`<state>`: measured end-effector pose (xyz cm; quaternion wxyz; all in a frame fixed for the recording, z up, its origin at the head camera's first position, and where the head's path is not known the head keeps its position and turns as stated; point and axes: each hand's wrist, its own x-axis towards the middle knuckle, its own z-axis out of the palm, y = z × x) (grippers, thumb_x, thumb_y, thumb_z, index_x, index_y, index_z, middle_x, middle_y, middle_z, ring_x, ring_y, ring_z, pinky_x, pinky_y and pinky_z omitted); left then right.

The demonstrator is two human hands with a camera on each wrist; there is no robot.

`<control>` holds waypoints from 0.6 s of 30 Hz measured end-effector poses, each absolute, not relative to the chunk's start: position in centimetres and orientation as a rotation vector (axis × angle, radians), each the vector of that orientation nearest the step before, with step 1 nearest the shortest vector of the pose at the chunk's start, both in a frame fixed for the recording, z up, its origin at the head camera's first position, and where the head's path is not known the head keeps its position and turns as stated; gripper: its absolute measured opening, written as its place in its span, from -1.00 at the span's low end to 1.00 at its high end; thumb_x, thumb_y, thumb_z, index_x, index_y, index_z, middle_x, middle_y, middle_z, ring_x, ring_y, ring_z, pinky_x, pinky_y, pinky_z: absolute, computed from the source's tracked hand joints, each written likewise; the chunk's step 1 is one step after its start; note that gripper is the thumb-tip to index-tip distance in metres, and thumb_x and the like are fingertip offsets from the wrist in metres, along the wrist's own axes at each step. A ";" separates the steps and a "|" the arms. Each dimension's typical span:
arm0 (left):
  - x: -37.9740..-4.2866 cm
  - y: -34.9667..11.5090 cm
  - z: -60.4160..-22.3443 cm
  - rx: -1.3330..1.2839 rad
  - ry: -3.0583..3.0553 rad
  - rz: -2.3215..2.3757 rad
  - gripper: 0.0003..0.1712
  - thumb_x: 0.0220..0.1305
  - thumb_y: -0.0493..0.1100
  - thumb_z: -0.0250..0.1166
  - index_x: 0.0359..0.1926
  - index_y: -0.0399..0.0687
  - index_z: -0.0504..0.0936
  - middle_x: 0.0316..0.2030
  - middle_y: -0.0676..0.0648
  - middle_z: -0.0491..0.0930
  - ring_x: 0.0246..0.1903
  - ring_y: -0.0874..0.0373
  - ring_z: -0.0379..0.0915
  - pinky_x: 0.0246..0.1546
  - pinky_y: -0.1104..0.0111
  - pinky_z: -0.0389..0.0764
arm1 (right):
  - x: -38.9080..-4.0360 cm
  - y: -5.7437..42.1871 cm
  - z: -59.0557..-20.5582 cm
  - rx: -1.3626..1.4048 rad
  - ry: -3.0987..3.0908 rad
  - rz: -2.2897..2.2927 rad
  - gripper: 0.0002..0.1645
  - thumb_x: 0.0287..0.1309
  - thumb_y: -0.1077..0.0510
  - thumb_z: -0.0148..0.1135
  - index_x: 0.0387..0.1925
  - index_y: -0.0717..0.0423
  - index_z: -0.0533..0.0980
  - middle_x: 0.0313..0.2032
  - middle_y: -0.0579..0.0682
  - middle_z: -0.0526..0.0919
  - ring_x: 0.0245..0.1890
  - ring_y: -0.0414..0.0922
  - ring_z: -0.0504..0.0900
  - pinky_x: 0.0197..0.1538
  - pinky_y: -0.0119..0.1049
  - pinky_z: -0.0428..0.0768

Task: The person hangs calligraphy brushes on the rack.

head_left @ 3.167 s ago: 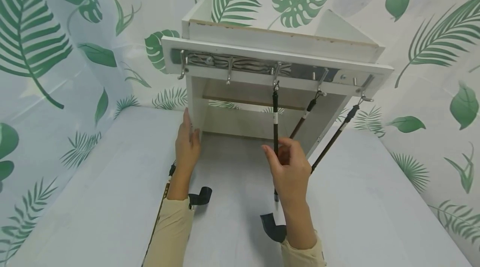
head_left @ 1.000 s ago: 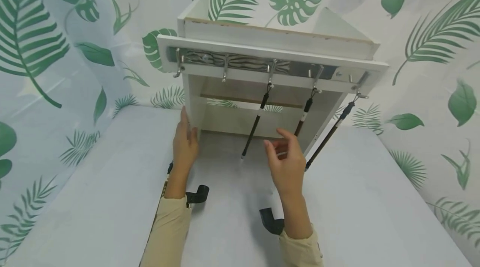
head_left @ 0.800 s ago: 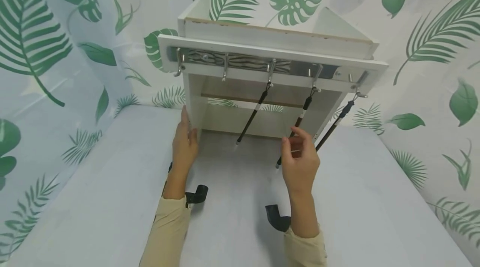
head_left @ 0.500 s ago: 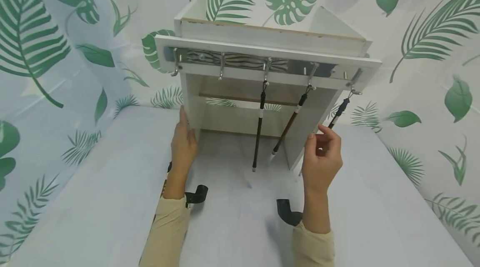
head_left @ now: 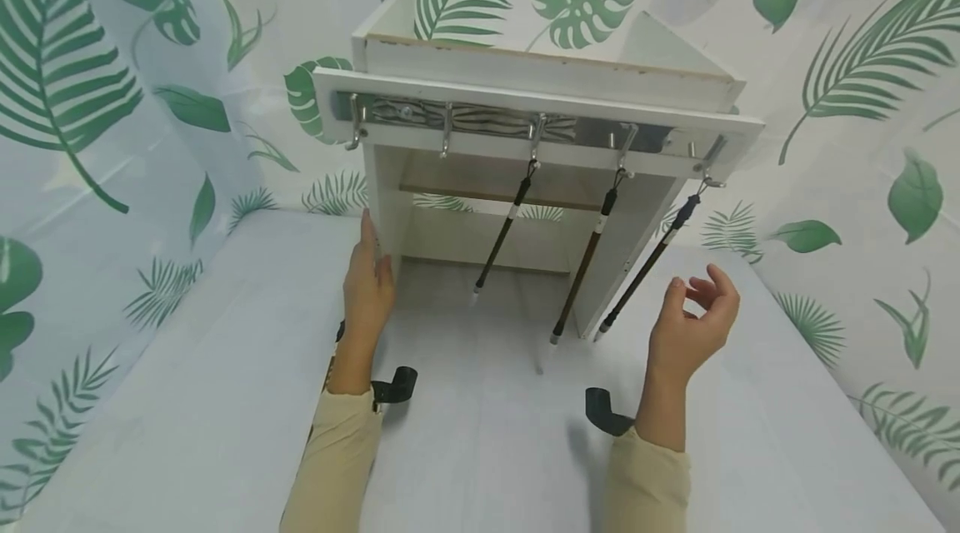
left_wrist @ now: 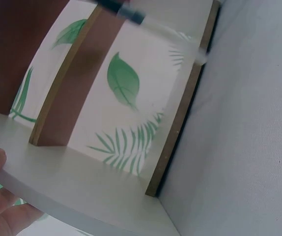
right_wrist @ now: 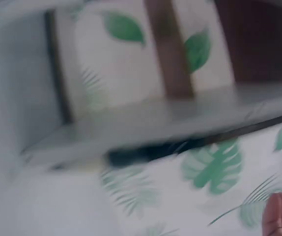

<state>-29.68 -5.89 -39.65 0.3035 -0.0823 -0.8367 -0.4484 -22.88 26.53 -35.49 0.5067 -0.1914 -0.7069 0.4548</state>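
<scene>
A white hook rack (head_left: 540, 112) fronts a white shelf unit on the table. My left hand (head_left: 366, 291) holds the front edge of the unit's left side panel (left_wrist: 97, 206), thumb inside and fingers outside. Three calligraphy brushes hang tips down by cord loops: the middle-hook brush (head_left: 501, 237), the fourth-hook brush (head_left: 583, 271) and the right-end brush (head_left: 651, 266). The two left hooks carry nothing. My right hand (head_left: 690, 321) is in the air right of the right-end brush, fingers loosely bent, holding nothing. In the right wrist view, that brush (right_wrist: 146, 151) is blurred.
Another brush (head_left: 330, 366) lies on the white table (head_left: 187, 400), partly under the left forearm. Black curved wrist mounts stick out from the left sleeve (head_left: 397, 386) and right sleeve (head_left: 607, 412). A leaf-print backdrop (head_left: 862, 141) stands behind.
My right hand has let go of the middle brush and moved right past the other two. The released brushes swing on their hooks. The left hand stays on the panel.
</scene>
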 end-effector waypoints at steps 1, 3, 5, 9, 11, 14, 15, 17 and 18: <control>-29.7 -5.9 -39.6 -0.219 -2.216 -1.189 -0.30 0.33 -0.36 -0.08 0.42 -0.09 -0.13 0.22 -0.35 0.25 0.24 -0.18 0.16 0.20 0.04 0.25 | -23.1 26.9 -35.9 -0.492 -1.728 1.114 -0.53 0.17 0.10 0.09 0.14 -0.04 0.35 -0.18 -0.31 0.40 -0.14 -0.39 0.39 -0.17 -0.52 0.36; -29.7 -5.8 -39.6 -0.219 -2.217 -1.193 -0.30 0.33 -0.36 -0.09 0.42 -0.09 -0.14 0.22 -0.35 0.25 0.24 -0.19 0.16 0.20 0.03 0.25 | -23.5 27.5 -36.8 -0.533 -1.798 1.143 -0.45 0.16 0.09 0.13 0.20 -0.03 0.29 -0.07 -0.13 0.43 -0.06 -0.27 0.40 -0.09 -0.42 0.39; -29.7 -5.8 -39.6 -0.214 -2.224 -1.191 -0.30 0.34 -0.35 -0.09 0.42 -0.09 -0.14 0.21 -0.36 0.25 0.24 -0.19 0.17 0.20 0.04 0.25 | -23.9 27.7 -37.5 -0.551 -1.881 1.165 -0.35 0.14 0.11 0.17 0.27 -0.03 0.22 0.05 0.03 0.39 0.03 -0.14 0.40 0.02 -0.28 0.41; -29.8 -5.9 -39.7 -0.209 -2.242 -1.177 -0.30 0.35 -0.33 -0.08 0.42 -0.08 -0.15 0.19 -0.36 0.27 0.23 -0.18 0.18 0.20 0.05 0.26 | -24.5 27.2 -38.1 -0.491 -2.015 1.184 -0.12 0.05 0.15 0.27 0.36 -0.07 0.06 0.19 0.17 0.26 0.20 0.03 0.31 0.11 -0.01 0.39; -29.7 -5.9 -39.7 -0.210 -2.247 -1.177 -0.29 0.35 -0.32 -0.08 0.42 -0.07 -0.16 0.20 -0.36 0.27 0.23 -0.19 0.18 0.20 0.04 0.26 | -24.7 26.7 -38.2 -0.424 -2.061 1.181 -0.01 0.01 0.16 0.31 0.39 -0.11 -0.03 0.23 0.20 0.18 0.26 0.08 0.25 0.12 0.05 0.38; -29.7 -5.9 -39.6 -0.205 -2.253 -1.186 -0.29 0.36 -0.31 -0.09 0.43 -0.02 -0.19 0.21 -0.35 0.26 0.23 -0.19 0.18 0.19 0.03 0.26 | -24.9 26.0 -38.2 -0.301 -2.111 1.140 0.11 -0.02 0.18 0.34 0.41 -0.14 -0.15 0.27 0.23 0.08 0.31 0.12 0.17 0.14 0.09 0.36; -29.7 -5.9 -39.6 -0.204 -2.255 -1.187 -0.28 0.36 -0.31 -0.09 0.43 -0.01 -0.19 0.21 -0.35 0.26 0.24 -0.18 0.17 0.19 0.03 0.26 | -25.0 25.8 -38.2 -0.257 -2.117 1.117 0.12 -0.02 0.19 0.33 0.41 -0.13 -0.17 0.28 0.23 0.06 0.32 0.12 0.15 0.15 0.11 0.35; -29.7 -5.9 -39.6 -0.202 -2.259 -1.191 -0.28 0.36 -0.30 -0.10 0.43 0.02 -0.21 0.22 -0.34 0.25 0.24 -0.18 0.17 0.19 0.02 0.26 | -25.1 25.5 -38.2 -0.179 -2.120 1.070 0.10 0.00 0.23 0.31 0.41 -0.10 -0.17 0.31 0.21 0.04 0.33 0.12 0.13 0.17 0.12 0.33; -29.7 -5.9 -39.6 -0.202 -2.259 -1.195 -0.28 0.37 -0.30 -0.10 0.43 0.03 -0.21 0.22 -0.34 0.25 0.24 -0.17 0.17 0.19 0.03 0.26 | -25.2 25.4 -38.2 -0.145 -2.118 1.051 0.08 0.01 0.25 0.29 0.41 -0.07 -0.16 0.32 0.20 0.03 0.34 0.11 0.11 0.17 0.13 0.32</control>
